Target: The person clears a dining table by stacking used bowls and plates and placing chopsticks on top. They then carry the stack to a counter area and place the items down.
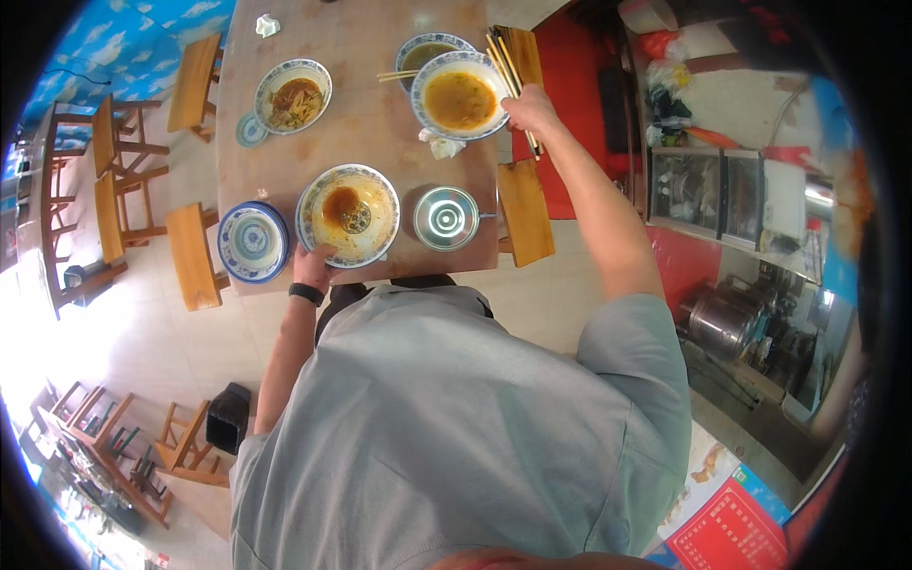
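My left hand [313, 268] grips the near left rim of a patterned bowl [383, 203] smeared with brown sauce. A second rim shows under its left side. My right hand [531, 112] holds a bundle of chopsticks [506, 63] and pinches the right rim of another patterned bowl [425, 112], filled with orange-brown soup. This soup bowl overlaps a bowl of darker broth [402, 58], across which a pair of chopsticks [396, 75] lies. Whether the soup bowl rests on it or is lifted, I cannot tell.
On the wooden table [363, 135] are a bowl with food remains [322, 75], a small dish [247, 134], stacked blue-rimmed dishes [226, 242], a shiny round vessel with a handle [447, 219] and crumpled tissues [443, 147]. Wooden stools [194, 246] flank the table, one stool [527, 214] close on the right.
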Tool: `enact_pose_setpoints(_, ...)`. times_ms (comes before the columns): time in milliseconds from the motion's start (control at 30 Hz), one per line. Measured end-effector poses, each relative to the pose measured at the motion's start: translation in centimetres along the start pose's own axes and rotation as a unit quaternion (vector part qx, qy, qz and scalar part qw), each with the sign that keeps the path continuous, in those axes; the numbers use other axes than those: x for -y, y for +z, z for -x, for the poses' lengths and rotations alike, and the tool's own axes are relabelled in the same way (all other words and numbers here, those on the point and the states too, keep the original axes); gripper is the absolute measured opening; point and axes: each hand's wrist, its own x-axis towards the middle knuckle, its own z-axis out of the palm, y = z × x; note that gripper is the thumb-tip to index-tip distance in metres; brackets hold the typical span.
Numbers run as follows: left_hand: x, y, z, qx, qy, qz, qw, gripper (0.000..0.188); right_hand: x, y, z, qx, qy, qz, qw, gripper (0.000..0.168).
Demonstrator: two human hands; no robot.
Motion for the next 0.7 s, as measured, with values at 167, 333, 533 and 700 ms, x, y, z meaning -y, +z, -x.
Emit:
enact_pose_setpoints(167,-1.0,2.8,1.0,-0.021,0.030,-0.020,0.999,0.051,0.9,-2.7,-3.4,-0.090,-0.028,0.176,0.980,0.032)
enact_pose_setpoints(333,-0.6,3.6,2.6,-0.027,0.040,-0.028,0.998,0.051,2.2,-3.1,-6.7,-0.107,0.000,0.242,0.964,0.032)
enact_pose_setpoints(533,-0.2,3.3,4.9,-0.048,0.043,0.012,0.998,0.059,6.5,-2.8,-5.1,-0.127,-0.079,0.333,0.931,0.027)
enact_pose_setpoints(700,-0.5,3.2,5.9,-0.038,0.024,0.031,0.999,0.061,6.7,-1.4,-6.2,-0.148,-0.147,0.420,0.883,0.029)
